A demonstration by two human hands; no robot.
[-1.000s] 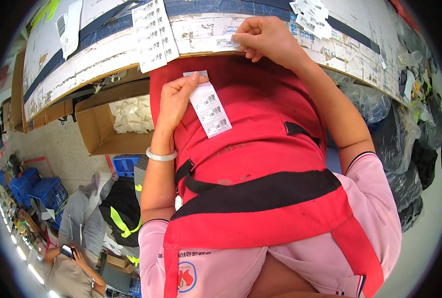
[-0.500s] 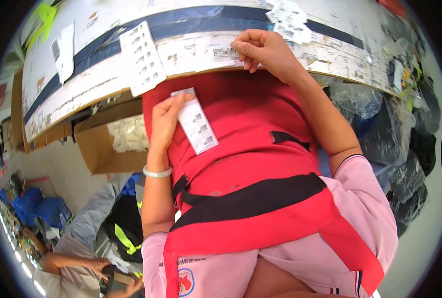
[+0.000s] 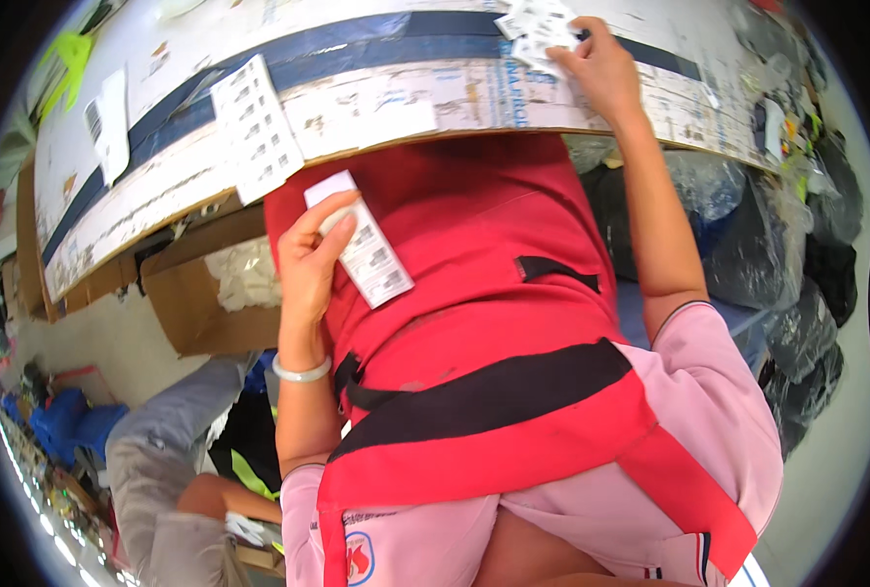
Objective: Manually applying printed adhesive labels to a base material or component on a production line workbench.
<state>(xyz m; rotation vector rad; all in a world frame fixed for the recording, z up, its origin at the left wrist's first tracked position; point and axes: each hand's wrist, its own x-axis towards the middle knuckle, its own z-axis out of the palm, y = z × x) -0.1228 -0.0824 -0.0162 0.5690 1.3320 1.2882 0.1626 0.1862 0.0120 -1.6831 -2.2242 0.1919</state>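
My left hand (image 3: 316, 249) grips a strip of white labels (image 3: 374, 262) printed with small dark codes, thumb across its upper part, in front of the red apron (image 3: 474, 225). At the far side of the worktable, my right hand (image 3: 603, 73) touches a loose pile of small white printed tags (image 3: 536, 29). Its thumb and forefinger are apart at the pile's right edge. Part of the pile lies behind the fingers. A larger white sheet of printed labels (image 3: 257, 127) overhangs the table's near edge, left of a plain white paper (image 3: 394, 117).
The worn white worktable (image 3: 327, 78) has dark blue tape along it. Another white label strip (image 3: 109, 127) lies at left. A cardboard box (image 3: 185, 313) stands below the table. Plastic-bagged goods (image 3: 763, 235) are heaped at right. Another person's legs (image 3: 156, 460) are at lower left.
My right hand has moved away and right, from the table's near edge to the tag pile. The coded tag beside it has left that spot. My left hand still holds the strip.
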